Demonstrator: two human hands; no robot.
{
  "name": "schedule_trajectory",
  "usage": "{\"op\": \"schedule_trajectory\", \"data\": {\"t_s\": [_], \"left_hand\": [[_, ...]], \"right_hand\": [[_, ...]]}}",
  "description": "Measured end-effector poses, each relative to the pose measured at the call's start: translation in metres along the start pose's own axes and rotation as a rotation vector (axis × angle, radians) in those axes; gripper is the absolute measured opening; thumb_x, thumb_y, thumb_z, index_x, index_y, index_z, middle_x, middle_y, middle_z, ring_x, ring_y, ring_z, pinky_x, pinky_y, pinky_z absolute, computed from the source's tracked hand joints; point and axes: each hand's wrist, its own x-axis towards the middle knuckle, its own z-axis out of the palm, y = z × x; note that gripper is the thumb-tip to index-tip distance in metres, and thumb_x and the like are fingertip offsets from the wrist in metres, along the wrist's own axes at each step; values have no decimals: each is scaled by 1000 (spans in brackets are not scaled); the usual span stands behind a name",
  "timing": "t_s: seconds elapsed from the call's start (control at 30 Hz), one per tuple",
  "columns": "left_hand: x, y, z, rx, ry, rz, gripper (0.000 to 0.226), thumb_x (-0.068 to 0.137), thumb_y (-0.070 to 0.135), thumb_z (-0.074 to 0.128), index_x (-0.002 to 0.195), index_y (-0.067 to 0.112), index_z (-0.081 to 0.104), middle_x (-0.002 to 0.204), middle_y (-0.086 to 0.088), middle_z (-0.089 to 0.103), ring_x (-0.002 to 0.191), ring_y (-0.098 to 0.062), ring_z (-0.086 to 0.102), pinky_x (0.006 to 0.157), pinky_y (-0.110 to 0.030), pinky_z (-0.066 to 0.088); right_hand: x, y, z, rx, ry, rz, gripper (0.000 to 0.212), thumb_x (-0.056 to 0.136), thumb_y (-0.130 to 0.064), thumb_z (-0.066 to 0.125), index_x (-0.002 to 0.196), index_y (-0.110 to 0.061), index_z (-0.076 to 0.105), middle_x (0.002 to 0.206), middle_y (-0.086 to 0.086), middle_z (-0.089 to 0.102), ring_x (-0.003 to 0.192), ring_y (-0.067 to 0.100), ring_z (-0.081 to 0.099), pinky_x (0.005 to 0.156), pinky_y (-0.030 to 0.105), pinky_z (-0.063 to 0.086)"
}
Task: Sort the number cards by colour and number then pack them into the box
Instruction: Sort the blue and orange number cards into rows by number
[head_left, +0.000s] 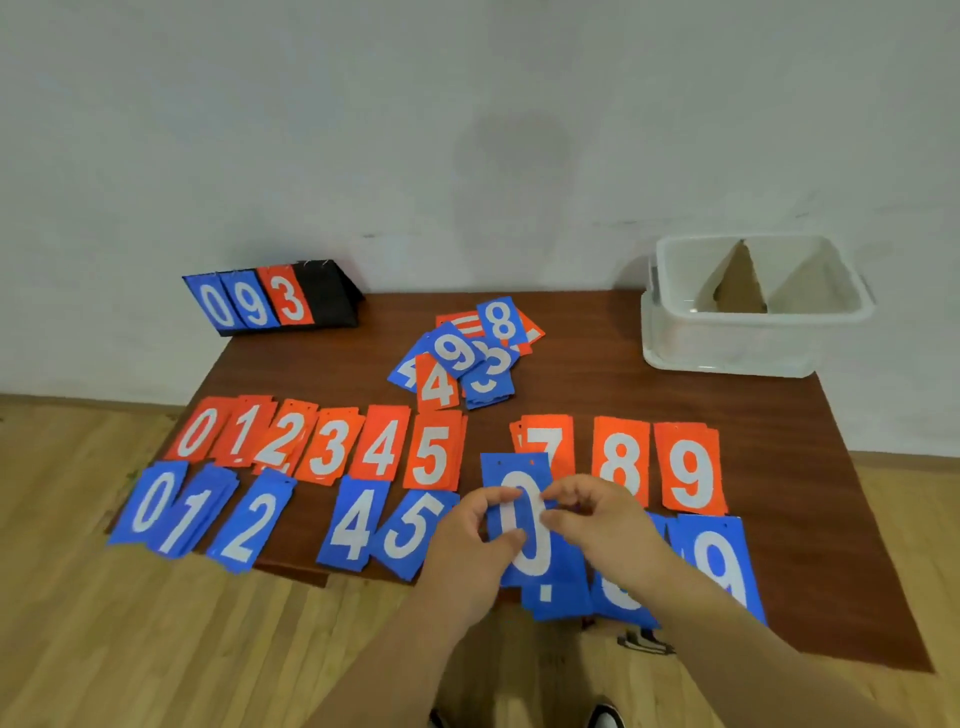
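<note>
Blue number card (524, 525) with a white 0 and two small holes at its top edge, held upright over the near edge of the table (597, 384), front centre. Left hand (467, 545) pinching the card's left edge, fingers and thumb closed on it; right hand (602, 519) pinching the right edge between thumb and fingertips. Beneath the held card, partly covered by it and by the right forearm, further blue cards (556, 597) with digits too hidden to read, and beside them a blue 9 (722, 566) overhanging the table edge. Red row (384, 447) laid face up across the table in small stacks: 0 to 5, then 7, 8 and 9, the 7 partly masked by the held card. Blue row (249, 525) just in front, overlapping the lower edges of the red: 0, 1, 2, 4, 5, several projecting past the table edge. Behind the rows, mid-table, a loose unsorted heap (467, 353) of red and blue cards, with 9, 8, 4 and 3 legible. Far right corner: white plastic box (753, 338), open, with a cardboard divider (740, 280) standing inside. Far left corner: black flip-stand (332, 296) showing blue 0, blue 9, red 3. Wooden floor (156, 623) below, shoe tips (605, 717) at the bottom edge of the view.
</note>
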Motion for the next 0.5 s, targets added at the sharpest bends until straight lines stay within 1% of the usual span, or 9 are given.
{"op": "schedule_trajectory", "data": {"t_s": [0.1,0.13,0.23,0.27,0.33,0.4,0.43,0.5], "left_hand": [[-1,-20,-39,-1,43,-9,37,92,15,73,114,44,64,123,16,63,110,-8,63,87,-31,61],[-1,-27,-53,3,60,-8,38,91,15,74,114,44,64,122,16,64,109,-9,64,87,-31,60],[-1,-48,-100,-13,105,-17,40,90,12,74,115,42,64,116,15,63,101,-8,64,75,-17,56],[0,-57,-118,-10,117,-24,40,90,12,75,116,41,64,115,15,63,100,-8,64,73,-16,55],[1,-77,-156,-15,128,-30,42,88,12,76,116,42,65,116,13,66,98,-9,66,75,-20,56],[1,-95,-198,-34,121,-32,43,87,9,75,116,40,66,117,12,69,101,-9,67,78,-22,58],[1,-105,-219,-40,121,-31,44,87,7,74,117,39,66,117,12,69,103,-8,67,81,-24,58],[0,-123,-262,-18,119,-20,45,88,8,73,118,41,64,115,15,69,105,-6,65,87,-26,57]], "right_hand": [[10,-16,35,-49,-26,-17,16,88,-16,76,94,-31,74,73,-13,64,62,-1,59,58,13,44],[13,-21,48,-69,-32,-21,16,88,-16,76,94,-31,73,75,-13,65,62,-1,59,59,13,44],[23,-35,95,-123,-63,-43,17,88,-15,76,95,-30,73,82,-10,66,62,-3,58,59,12,43],[26,-40,113,-139,-72,-43,17,88,-15,76,95,-30,72,84,-10,66,64,-2,59,60,12,43],[31,-49,153,-164,-85,-49,18,87,-15,77,97,-30,72,87,-9,68,71,-1,62,64,11,45],[36,-59,196,-154,-107,-35,21,87,-14,77,100,-29,72,91,-7,69,75,0,64,68,15,50],[39,-64,219,-157,-119,-30,23,86,-14,77,102,-30,71,92,-5,69,75,1,65,70,18,53],[46,-77,262,-178,-135,-22,26,85,-15,78,105,-30,70,90,-3,67,72,3,62,68,22,53]]}}
